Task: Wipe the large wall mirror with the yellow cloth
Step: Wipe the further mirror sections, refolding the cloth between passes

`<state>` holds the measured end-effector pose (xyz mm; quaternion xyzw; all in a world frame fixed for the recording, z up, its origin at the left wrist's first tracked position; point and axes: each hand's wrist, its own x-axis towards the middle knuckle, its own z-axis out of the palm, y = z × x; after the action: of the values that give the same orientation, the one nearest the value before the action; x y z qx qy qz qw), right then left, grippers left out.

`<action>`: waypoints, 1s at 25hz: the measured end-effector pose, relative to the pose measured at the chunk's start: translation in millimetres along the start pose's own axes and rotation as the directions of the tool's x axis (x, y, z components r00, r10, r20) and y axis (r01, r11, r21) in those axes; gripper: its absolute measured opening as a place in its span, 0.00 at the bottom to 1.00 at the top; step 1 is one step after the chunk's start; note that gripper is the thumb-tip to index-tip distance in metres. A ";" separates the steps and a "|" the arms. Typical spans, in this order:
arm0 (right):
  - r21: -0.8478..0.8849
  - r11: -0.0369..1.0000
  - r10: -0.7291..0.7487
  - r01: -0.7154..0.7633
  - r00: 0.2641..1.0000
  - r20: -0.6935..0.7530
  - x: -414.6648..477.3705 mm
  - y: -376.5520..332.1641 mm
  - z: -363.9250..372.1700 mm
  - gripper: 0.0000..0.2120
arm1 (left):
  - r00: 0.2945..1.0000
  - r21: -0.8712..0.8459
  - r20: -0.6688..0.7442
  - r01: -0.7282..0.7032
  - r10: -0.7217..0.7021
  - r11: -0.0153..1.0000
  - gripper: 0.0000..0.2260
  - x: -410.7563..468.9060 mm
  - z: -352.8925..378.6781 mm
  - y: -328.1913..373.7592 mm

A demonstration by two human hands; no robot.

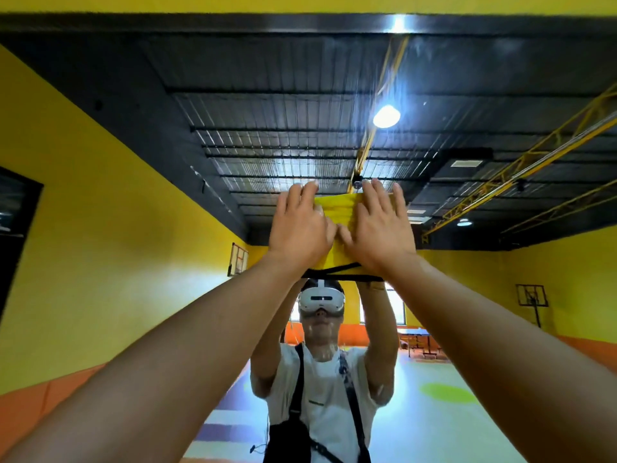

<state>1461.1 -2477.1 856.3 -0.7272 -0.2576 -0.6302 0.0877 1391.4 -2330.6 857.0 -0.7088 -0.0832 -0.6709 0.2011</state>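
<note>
The large wall mirror (pixel 133 295) fills nearly the whole view, and its top edge runs along a black frame strip near the top. Both my arms reach up and forward. My left hand (pixel 300 225) and my right hand (pixel 379 225) lie flat side by side, fingers spread, and press the yellow cloth (pixel 335 212) against the glass. The cloth is bunched between and under the palms, and only its middle and lower edge show. In the glass I see my own reflection, a person in a white shirt with a headset, arms raised. Smears and droplets streak the glass below the hands.
The mirror reflects a hall with yellow walls, a dark slatted ceiling, bright lamps, yellow trusses, a basketball hoop at the right and tables at the back. A dark frame (pixel 13 235) hangs on the yellow wall at the far left.
</note>
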 end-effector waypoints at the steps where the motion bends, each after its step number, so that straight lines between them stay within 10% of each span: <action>1: 0.023 1.000 -0.018 0.017 1.000 0.020 -3.1 1.1 7.3 0.32 | 1.000 -0.012 0.007 -0.007 0.007 1.000 0.21 -3.6 6.1 4.0; 25: 0.132 0.990 -0.017 0.055 0.962 -0.273 -67.4 -6.0 80.5 0.30 | 0.999 -0.155 0.025 -0.025 0.029 0.988 0.24 -86.1 53.8 2.2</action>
<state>1523.4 -2453.4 774.9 -0.6217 -0.2993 -0.7058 0.1607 1434.2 -2298.1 770.8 -0.7324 -0.0238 -0.6630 0.1534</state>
